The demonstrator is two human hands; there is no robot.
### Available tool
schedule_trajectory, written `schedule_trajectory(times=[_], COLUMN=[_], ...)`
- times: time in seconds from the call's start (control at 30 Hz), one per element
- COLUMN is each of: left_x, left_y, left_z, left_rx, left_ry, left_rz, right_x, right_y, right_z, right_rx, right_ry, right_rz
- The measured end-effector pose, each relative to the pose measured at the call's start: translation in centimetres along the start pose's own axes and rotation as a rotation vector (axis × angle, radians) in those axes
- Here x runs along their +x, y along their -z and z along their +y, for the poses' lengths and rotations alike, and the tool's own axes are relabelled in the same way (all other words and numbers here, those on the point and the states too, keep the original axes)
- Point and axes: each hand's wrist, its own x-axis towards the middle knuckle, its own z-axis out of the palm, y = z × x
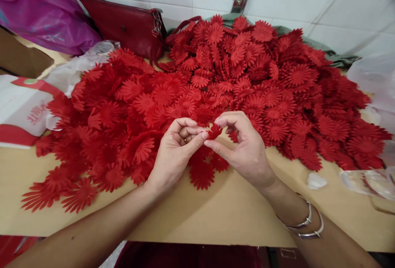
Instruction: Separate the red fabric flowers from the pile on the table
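Between my hands, above the table, is a small red petal piece [215,131] shaped like a daisy. My left hand [179,148] pinches its left side between thumb and fingers. My right hand [242,148] curls around the other side, with thumb and forefinger at the petals; its other fingers are bent and partly hidden. Just below the hands, a few loose red flower pieces [202,175] lie on the table. Large heaps of the same red petal pieces spread out behind, one to the left [108,113] and a higher one to the right [271,82].
A red handbag [123,25] leans at the tiled wall, beside a purple bag [46,8]. On the left lies a white and red printed packet [27,111]. Clear plastic [370,181] and a small white piece [316,180] rest on the wooden table [185,218] at right.
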Motion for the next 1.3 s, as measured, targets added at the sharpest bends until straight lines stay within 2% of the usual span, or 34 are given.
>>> schedule_trajectory(times=[0.13,0.2,0.27,0.4,0.5,0.63,0.83,0.9,1.0,1.13,1.2,1.3], left_x=[0.0,0.0,0.0,0.0,0.0,0.0,0.0,0.1,0.2,0.0,-0.1,0.1], left_y=[0.0,0.0,0.0,0.0,0.0,-0.1,-0.3,-0.1,0.1,0.0,0.0,0.1], left_z=[0.0,0.0,0.1,0.1,0.1,0.2,0.4,0.5,0.5,0.3,0.3,0.5], left_rx=[0.011,0.012,0.013,0.042,0.054,0.039,0.038,0.031,0.028,0.037,0.038,0.027], left_ry=[0.029,0.055,0.061,0.001,0.014,0.054,-0.022,-0.024,-0.010,0.006,0.021,0.028], left_rz=[0.009,0.012,0.020,0.045,0.025,0.015,0.022,0.047,0.079,0.034,0.020,0.039], right_x=[0.0,0.1,0.2,0.2,0.1,0.1,0.3,0.4,0.4,0.3,0.3,0.5], right_y=[0.0,0.0,0.2,0.4,0.4,0.1,0.1,0.4,0.5,0.1,0.0,0.3], right_z=[0.6,0.9,1.0,0.1,-0.6,-0.1,1.1,1.2,0.9,0.3,0.5,1.2], right_rx=[0.164,0.215,0.199,0.040,-0.042,0.111,0.476,0.482,0.363,0.180,0.216,0.411], right_ry=[-0.198,-0.238,-0.211,-0.056,-0.014,-0.131,-0.315,-0.317,-0.259,-0.176,-0.199,-0.320], right_rz=[-0.016,-0.012,0.013,0.085,0.037,-0.013,-0.042,-0.054,-0.048,-0.037,-0.057,-0.059])
